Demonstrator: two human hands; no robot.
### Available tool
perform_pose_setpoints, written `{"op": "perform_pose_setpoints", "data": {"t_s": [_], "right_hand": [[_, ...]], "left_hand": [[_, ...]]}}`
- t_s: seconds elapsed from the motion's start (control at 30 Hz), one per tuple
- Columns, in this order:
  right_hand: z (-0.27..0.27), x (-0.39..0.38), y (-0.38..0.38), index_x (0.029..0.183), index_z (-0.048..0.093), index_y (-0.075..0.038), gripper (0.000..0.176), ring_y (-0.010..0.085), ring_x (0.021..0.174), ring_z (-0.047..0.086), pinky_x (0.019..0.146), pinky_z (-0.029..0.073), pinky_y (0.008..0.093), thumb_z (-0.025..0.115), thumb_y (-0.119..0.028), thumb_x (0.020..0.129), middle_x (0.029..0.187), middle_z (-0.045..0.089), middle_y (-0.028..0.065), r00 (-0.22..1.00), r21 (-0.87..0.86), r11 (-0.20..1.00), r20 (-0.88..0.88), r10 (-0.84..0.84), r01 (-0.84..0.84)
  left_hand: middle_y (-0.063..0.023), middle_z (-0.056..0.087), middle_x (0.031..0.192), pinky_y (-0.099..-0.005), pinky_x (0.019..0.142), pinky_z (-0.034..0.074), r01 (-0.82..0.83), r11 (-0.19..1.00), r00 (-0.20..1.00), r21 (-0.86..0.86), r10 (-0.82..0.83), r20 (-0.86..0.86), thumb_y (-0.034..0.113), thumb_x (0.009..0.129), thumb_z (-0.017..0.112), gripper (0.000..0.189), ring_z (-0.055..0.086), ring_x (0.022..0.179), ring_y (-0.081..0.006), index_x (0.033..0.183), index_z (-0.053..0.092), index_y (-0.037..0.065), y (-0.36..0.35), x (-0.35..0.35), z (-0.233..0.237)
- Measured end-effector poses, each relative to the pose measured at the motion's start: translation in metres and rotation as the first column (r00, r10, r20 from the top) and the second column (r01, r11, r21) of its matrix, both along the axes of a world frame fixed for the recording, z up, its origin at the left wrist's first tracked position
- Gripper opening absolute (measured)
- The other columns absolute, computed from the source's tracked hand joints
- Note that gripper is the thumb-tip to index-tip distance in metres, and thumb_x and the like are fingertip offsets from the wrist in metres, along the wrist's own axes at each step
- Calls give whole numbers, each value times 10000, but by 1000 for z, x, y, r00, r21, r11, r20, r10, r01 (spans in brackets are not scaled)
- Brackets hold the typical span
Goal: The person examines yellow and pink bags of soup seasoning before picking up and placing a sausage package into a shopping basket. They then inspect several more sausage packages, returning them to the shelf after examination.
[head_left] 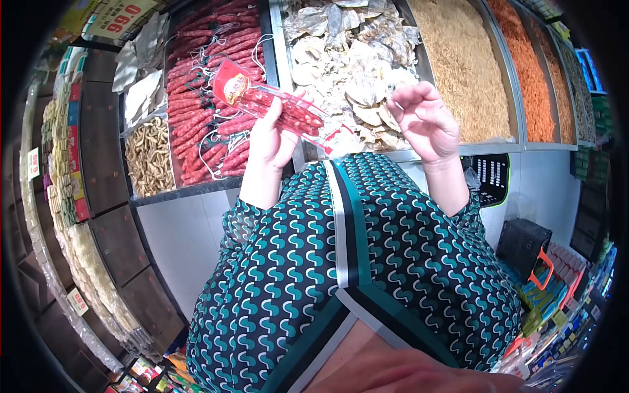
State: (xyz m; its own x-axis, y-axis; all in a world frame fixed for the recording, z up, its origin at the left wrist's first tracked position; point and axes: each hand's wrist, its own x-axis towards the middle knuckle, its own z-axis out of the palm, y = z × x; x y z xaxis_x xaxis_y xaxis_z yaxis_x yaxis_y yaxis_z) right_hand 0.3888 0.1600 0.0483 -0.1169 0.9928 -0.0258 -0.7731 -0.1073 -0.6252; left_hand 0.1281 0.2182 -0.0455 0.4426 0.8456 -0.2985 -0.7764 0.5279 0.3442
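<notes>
My left hand (275,134) is closed around a clear plastic packet of sausages (288,112), its thumb across the front. The packet has a red header with a yellow label and slants down to the right, above the bins. My right hand (429,124) is raised with the palm towards me and the fingers loosely bent; nothing shows in it. Beneath the packet lie loose red sausages (216,72) tied with white string. Nearest to my right hand is a bin of pale, flat dried pieces (347,56), probably dried fish.
To the right stand bins of tan dried shrimp-like bits (458,59) and orange ones (527,72). Small brown dried goods (147,154) fill a bin at left. A price sign (118,19) hangs upper left. A black basket (524,245) is low on the right.
</notes>
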Motion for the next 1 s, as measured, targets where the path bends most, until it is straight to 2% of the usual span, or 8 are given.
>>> {"op": "perform_pose_setpoints", "data": {"t_s": [0.13,0.3,0.37,0.5,0.63,0.77,0.8,1.0], "right_hand": [[-8,-22,1,1271,425,8,528,222,1148,482,996,392,359,612,-76,784,1264,468,165,906,-142,988,407,117,-64],[-29,-48,-10,1200,505,4,431,113,854,587,782,468,257,647,-158,827,994,622,61,669,-373,896,604,433,-243],[-48,-61,-13,1169,544,0,370,96,801,583,745,474,256,615,-179,853,972,635,49,761,-260,940,557,334,-222],[-51,-48,-6,1116,581,4,319,83,800,563,750,463,254,573,-219,887,935,633,26,557,-280,936,752,351,-212],[-44,-50,-7,1089,599,2,285,80,791,562,740,460,251,570,-198,888,898,638,21,701,-245,957,655,283,-157],[-52,-48,-10,1103,599,2,279,71,794,551,738,454,242,562,-176,891,916,636,23,633,-194,967,730,256,-167],[-56,-48,-11,1129,586,4,293,71,798,549,745,453,245,561,-162,890,937,632,24,634,-201,964,727,264,-171],[-47,-56,-12,1227,508,7,380,105,941,550,866,433,275,568,-117,873,1079,604,65,683,-109,978,702,204,-180]], "left_hand": [[-240,495,1243,-511,922,448,15,999,1000,41,-16,24,242,942,475,371,536,1096,-341,1200,440,-23,-2,8,9],[-226,487,1268,-498,1024,352,64,967,995,248,-43,-87,304,923,503,456,438,1223,-352,1233,431,-21,-10,29,23],[-225,458,1300,-499,1044,323,141,952,986,271,-111,-123,341,919,502,515,406,1248,-354,1275,398,-17,-12,34,26],[-184,282,1437,-474,1098,220,33,998,946,60,-51,320,665,843,373,874,264,1336,-321,1404,222,12,-11,35,51],[-124,446,1323,-429,1034,313,139,975,921,175,-192,338,632,886,320,742,426,1218,-240,1342,343,47,-4,24,42],[-65,546,1202,-362,924,436,101,948,975,302,-33,-221,305,896,569,504,551,1064,-180,1296,402,49,-8,28,34],[-44,586,1128,-324,853,483,21,974,984,225,20,-177,140,862,608,423,597,969,-154,1243,453,39,-8,31,40],[-57,612,1048,-281,796,490,-8,920,931,391,149,-333,87,853,601,307,602,902,-132,1143,522,24,-4,30,53]]}}
